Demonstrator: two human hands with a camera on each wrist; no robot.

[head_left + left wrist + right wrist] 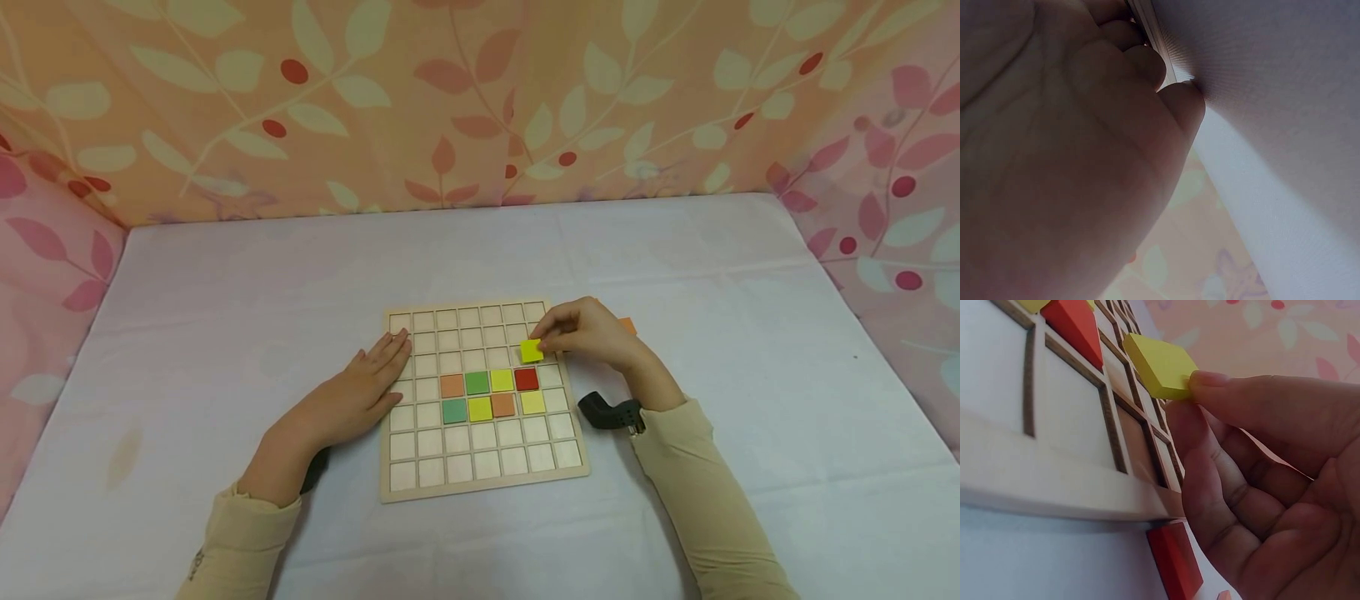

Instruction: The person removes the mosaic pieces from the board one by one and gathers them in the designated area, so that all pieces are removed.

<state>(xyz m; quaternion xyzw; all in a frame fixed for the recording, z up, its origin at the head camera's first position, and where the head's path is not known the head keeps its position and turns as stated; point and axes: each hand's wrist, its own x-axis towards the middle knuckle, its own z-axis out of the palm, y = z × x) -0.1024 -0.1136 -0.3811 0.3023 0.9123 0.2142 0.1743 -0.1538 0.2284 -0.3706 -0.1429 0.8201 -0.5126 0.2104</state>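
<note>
A yellow square tile (531, 351) is pinched between the thumb and fingers of my right hand (588, 333), just above the wooden grid board (483, 492). The right wrist view shows the same yellow tile (1160, 365) tilted and clear of the frame. Two rows of coloured tiles lie in the middle cells, among them a red tile (527, 379), a green tile (477, 382) and an orange tile (452, 386). My left hand (360, 392) rests flat with its fingertips on the board's left edge; in the left wrist view its palm (1072, 144) fills much of the picture.
Beside the board's right edge lies a red tile (1175, 559) on the white tablecloth (300, 275). An orange piece (627, 326) shows behind my right hand, partly hidden. Patterned cloth (480, 108) stands along the back and both sides.
</note>
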